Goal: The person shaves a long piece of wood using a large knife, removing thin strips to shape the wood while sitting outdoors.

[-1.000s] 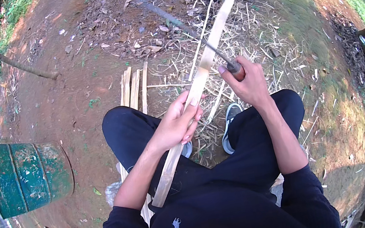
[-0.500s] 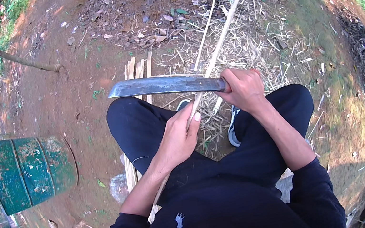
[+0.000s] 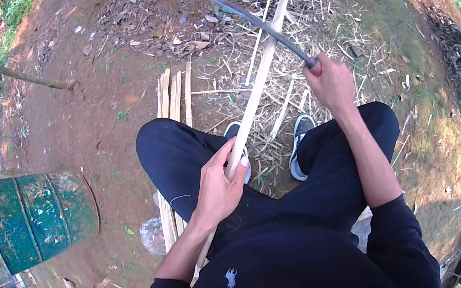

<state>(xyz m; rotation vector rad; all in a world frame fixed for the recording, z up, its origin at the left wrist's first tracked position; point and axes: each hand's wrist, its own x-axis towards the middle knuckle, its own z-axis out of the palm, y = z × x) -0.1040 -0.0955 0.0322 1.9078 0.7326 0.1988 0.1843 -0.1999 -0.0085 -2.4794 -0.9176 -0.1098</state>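
A long pale strip of split wood or bamboo slants from beside my left forearm up and away to the right. My left hand is closed round it above my lap, with the thumb along its near side. In my right hand is the handle of a machete. Its dark blade, seen nearly edge-on, points away to the left and crosses the strip's far part. Whether the edge touches the strip I cannot tell. The fingers of my right hand are wrapped round the handle.
Curled shavings cover the ground ahead of my shoes. Several split strips lie by my left knee and run back under that leg. A green metal drum is at the left, with a clear plastic bag or bottle nearer me.
My right hand has moved slightly away and to the right, swinging the machete from across my knees to farther up the strip, its blade turned edge-on. The strip has rolled to show a wider face.
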